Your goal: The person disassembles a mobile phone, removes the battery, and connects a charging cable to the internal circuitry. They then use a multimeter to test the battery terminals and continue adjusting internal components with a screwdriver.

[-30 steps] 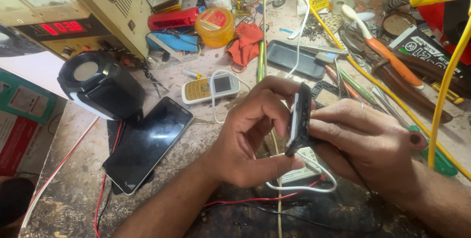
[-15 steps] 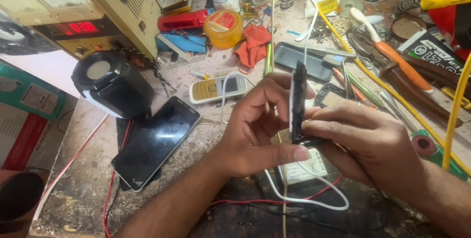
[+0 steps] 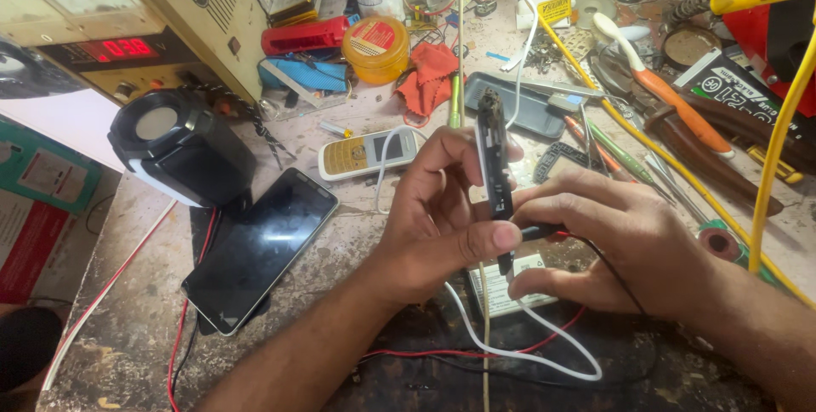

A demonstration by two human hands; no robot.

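The left hand [image 3: 433,217] grips a slim black phone body [image 3: 493,170], held upright on edge above the cluttered surface [image 3: 127,344], thumb pressed against its lower end. The right hand [image 3: 612,246], at 3 o'clock of it, pinches a thin black probe [image 3: 544,230] whose tip meets the phone's lower part. A black smartphone [image 3: 259,251] lies flat at 9 o'clock of the hands, a white keypad phone [image 3: 367,153] at 11 o'clock.
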